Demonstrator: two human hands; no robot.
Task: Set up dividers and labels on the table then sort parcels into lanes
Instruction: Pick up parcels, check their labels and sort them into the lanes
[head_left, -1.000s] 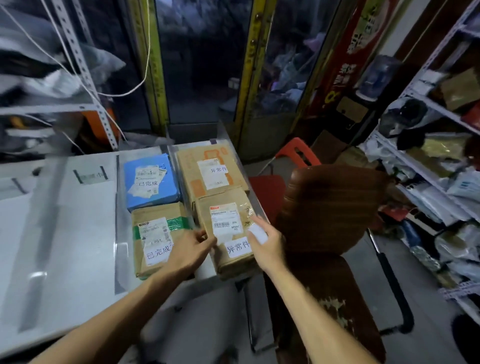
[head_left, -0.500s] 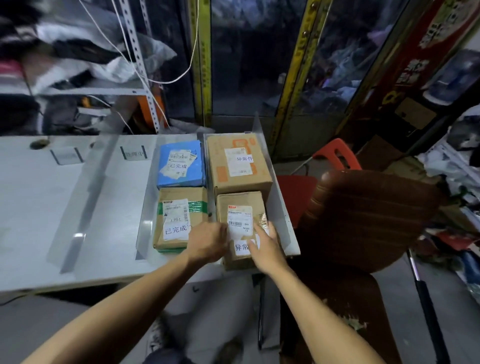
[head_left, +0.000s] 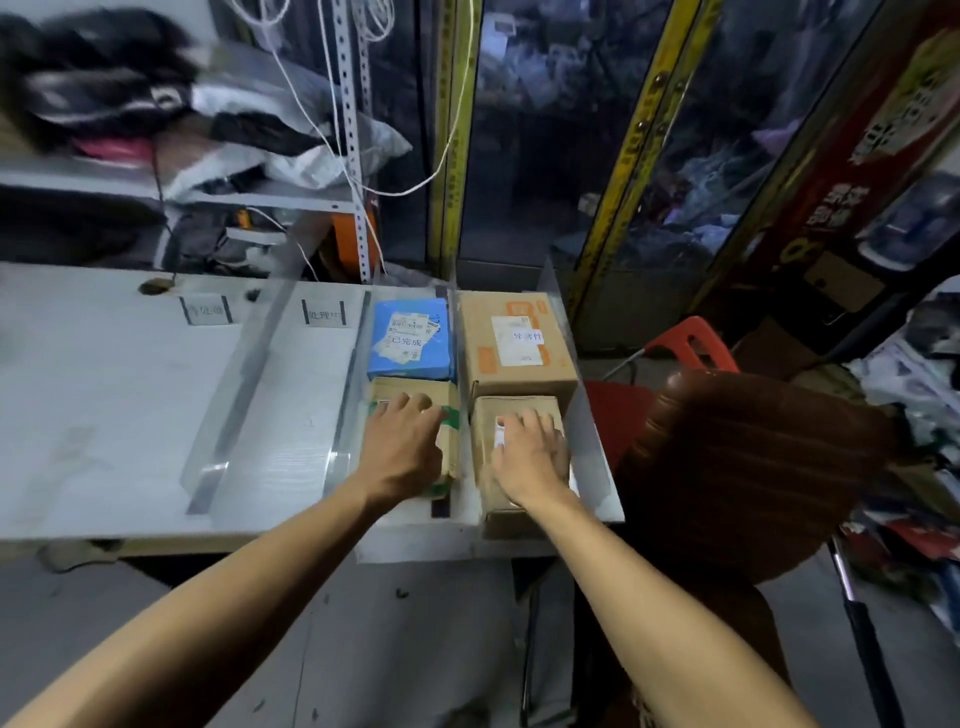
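Head view, looking down at a white table (head_left: 130, 415) split into lanes by clear upright dividers (head_left: 234, 395). Two hands rest palm down, fingers spread and fairly straight, gripping nothing. The left hand (head_left: 405, 447) lies flat on a brown parcel with green tape (head_left: 447, 415), nearest the person in the third lane. The right hand (head_left: 530, 452) lies flat on a small brown parcel (head_left: 509, 499) in the rightmost lane, whose near end overhangs the table edge. Each hand covers most of its parcel's label, so the writing there cannot be read.

Behind the left hand lies a blue parcel (head_left: 410, 338) with white stickers. Behind the right hand sits a large cardboard box (head_left: 514, 343) with a white label. Two lane labels (head_left: 324, 314) are stuck flat at the far end of the two left lanes; their characters are too blurred to read.

A brown chair back (head_left: 748, 467) stands just right of the table, hiding most of a red stool (head_left: 685, 343). Shelves (head_left: 182, 171) at upper left are smeared by motion blur.

Half a second ago both hands were together on the small brown parcel; now the left hand has shifted across onto the green-taped parcel, and the right hand has spread flat over the label.
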